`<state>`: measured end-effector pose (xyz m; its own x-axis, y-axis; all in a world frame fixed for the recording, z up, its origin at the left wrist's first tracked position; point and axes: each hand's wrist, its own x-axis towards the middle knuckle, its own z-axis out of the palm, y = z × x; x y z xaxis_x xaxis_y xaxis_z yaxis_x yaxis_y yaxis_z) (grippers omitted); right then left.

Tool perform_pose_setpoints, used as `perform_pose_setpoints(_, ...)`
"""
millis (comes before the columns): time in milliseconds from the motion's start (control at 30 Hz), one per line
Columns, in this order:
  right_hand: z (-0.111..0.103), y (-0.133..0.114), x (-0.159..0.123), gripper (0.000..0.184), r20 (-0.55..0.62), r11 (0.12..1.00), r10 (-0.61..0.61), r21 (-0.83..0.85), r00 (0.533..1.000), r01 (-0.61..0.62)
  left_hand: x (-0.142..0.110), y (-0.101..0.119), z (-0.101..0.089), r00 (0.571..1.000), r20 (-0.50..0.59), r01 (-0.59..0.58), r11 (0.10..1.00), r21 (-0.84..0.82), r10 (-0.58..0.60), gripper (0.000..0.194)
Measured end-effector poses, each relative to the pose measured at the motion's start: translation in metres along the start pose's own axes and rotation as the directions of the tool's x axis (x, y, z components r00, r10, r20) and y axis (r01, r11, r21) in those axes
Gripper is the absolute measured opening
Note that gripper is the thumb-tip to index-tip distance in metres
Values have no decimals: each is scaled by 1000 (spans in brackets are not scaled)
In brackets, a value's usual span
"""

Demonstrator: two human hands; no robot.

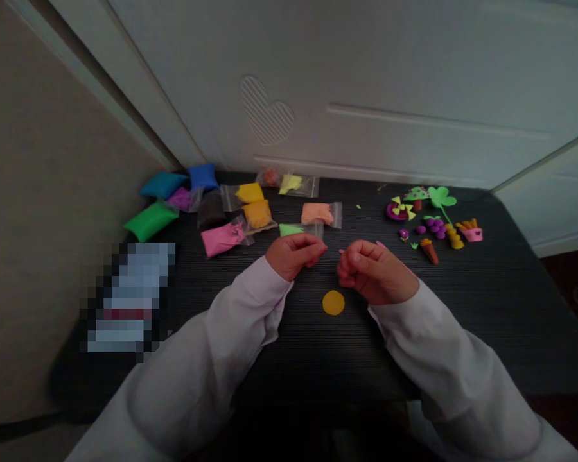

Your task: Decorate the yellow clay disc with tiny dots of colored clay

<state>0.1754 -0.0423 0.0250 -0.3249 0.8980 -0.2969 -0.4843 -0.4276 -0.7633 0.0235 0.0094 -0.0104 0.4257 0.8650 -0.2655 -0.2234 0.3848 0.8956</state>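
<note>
My left hand (296,253) is held over the black table with its thumb and fingertips pinched together. Anything between them is too small to make out. Beside it, apart by a narrow gap, my right hand (373,269) is closed with the fingers curled in and the thumb against them; its contents are hidden. Just below the hands lies a flat, round yellow clay disc (333,303). Small pink bits show at the edges of my right hand. Behind my left hand is a bag of light green clay (291,230), partly covered by it.
Bags of coloured clay, among them pink (221,239), green (151,221) and peach (318,213), lie at the back left. Several small clay models, including a clover (442,196) and a cone (429,251), stand at right. A blurred-out device (130,298) lies left. A white panel (390,70) rises behind the table.
</note>
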Motion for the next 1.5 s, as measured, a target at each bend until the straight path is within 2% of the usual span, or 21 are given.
perform_pose_setpoints(433, -1, 2, 0, 16, 14, 1000, 9, -10, 1000, -9, 1, -1, -1, 1000, 3, -15, 1000, 10, 15, 26)
perform_pose_setpoints(933, 0, -1, -1, 22, -46, 999, -16, 26, 999, 18, -1, 1, 1, 1000, -5, -5, 1000, 13, 5, 25)
perform_pose_setpoints(1133, -2, -1, -2, 15, -33, 998, -44, 44, 999, 45, -2, 3, 2, 1000, -14, 3, 1000, 6, -3, 25)
perform_pose_setpoints(1500, 0, -1, -1, 13, -37, 999, -41, 22, 998, 42, -2, 2, 1, 1000, -8, 0, 1000, 28, 0, 24)
